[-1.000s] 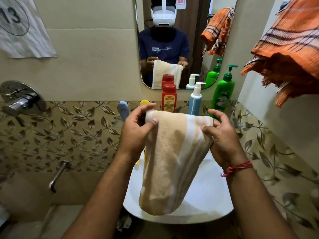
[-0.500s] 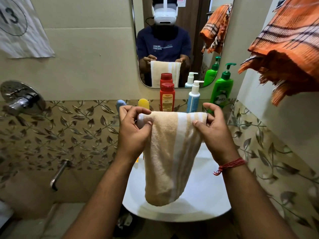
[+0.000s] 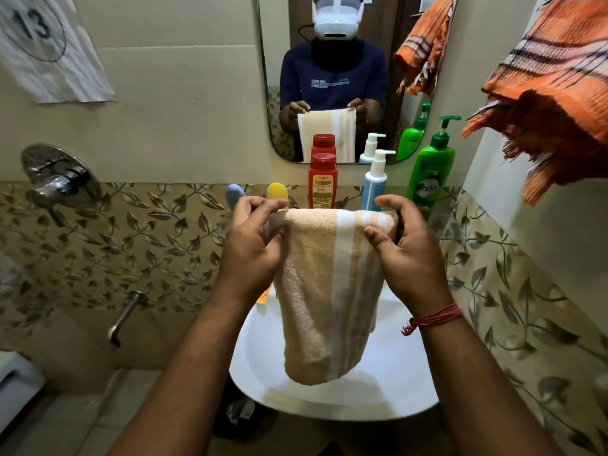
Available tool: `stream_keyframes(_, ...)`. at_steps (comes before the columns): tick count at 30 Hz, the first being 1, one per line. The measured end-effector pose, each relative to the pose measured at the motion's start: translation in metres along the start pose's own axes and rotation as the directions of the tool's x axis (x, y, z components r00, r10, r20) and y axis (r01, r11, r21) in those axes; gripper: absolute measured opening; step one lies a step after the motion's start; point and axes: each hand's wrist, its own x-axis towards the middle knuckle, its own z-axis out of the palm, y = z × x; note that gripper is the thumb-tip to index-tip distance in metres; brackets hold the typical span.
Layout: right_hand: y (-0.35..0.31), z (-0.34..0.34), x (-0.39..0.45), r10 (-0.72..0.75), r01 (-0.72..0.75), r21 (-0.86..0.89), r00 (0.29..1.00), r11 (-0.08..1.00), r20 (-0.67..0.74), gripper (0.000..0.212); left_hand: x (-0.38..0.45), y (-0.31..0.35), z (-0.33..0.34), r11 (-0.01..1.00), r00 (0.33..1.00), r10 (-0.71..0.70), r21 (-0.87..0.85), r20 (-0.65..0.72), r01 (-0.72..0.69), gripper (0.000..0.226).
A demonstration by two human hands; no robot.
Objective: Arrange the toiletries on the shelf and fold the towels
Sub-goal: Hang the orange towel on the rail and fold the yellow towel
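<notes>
A beige towel with white stripes hangs folded over the white sink. My left hand pinches its top left corner and my right hand pinches its top right corner. Behind the towel, on the ledge under the mirror, stand a red bottle, a white and blue pump bottle and a green pump bottle. A blue item and a yellow item peek out behind my left hand.
An orange striped towel hangs at the upper right, close to my right arm. The mirror is straight ahead. A chrome shower valve and a spout stick out of the left wall.
The towel's top edge has been pulled straighter and more level between my hands, and the hanging part sits flatter. The view has tilted slightly downward.
</notes>
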Motion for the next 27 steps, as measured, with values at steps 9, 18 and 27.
stream_keyframes(9,-0.006,-0.009,-0.01,-0.222,0.209,-0.313,0.975,0.926,-0.004,0.039,0.0,0.004,0.018,0.978,0.995,0.102,0.182,-0.014,-0.098,0.049)
stream_keyframes(18,-0.047,-0.046,-0.021,-0.29,0.08,-0.725,0.942,0.684,-0.17,0.024,0.027,0.014,0.045,0.976,0.978,0.203,0.073,0.044,-0.206,0.029)
stream_keyframes(27,-0.13,-0.082,-0.04,-0.35,-0.274,-0.879,0.839,0.39,-0.417,0.017,0.079,0.078,0.08,0.782,0.871,0.473,-0.518,0.132,-0.347,0.03)
